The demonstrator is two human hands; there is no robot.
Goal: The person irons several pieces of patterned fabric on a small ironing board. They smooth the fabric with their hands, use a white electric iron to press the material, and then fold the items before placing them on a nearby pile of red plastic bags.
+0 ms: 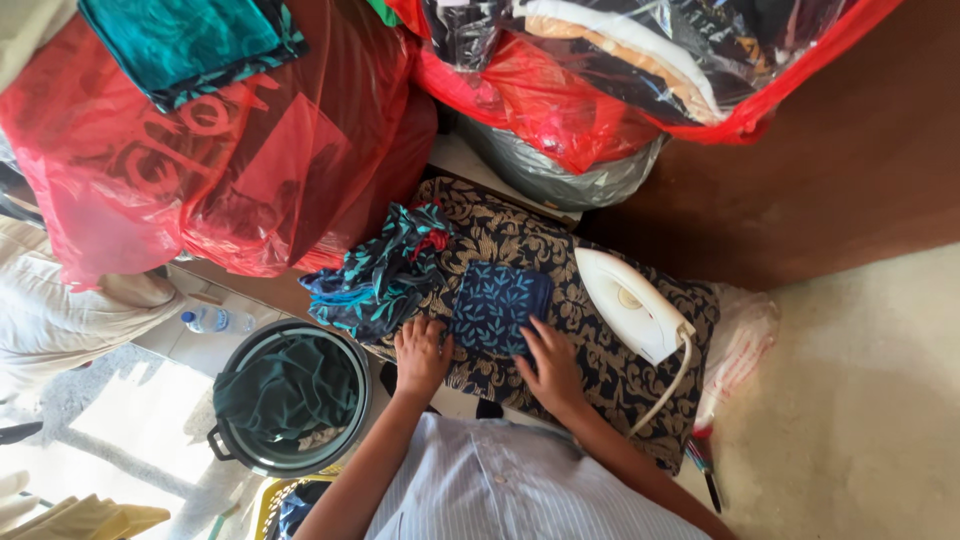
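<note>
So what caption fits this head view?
Both hands press a folded blue leaf-print cloth beside a white iron.

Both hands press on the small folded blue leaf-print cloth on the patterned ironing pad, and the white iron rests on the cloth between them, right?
Not quite. The head view shows both hands, left hand and right hand, on the small folded blue leaf-print cloth on the patterned ironing pad, but the white iron rests on the pad beside the cloth, beyond the right hand.

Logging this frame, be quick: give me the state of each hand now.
Left hand: fingers curled, pressing the left edge of the small folded dark-blue leaf-print cloth.
Right hand: open, flat on that cloth's right edge.
</note>
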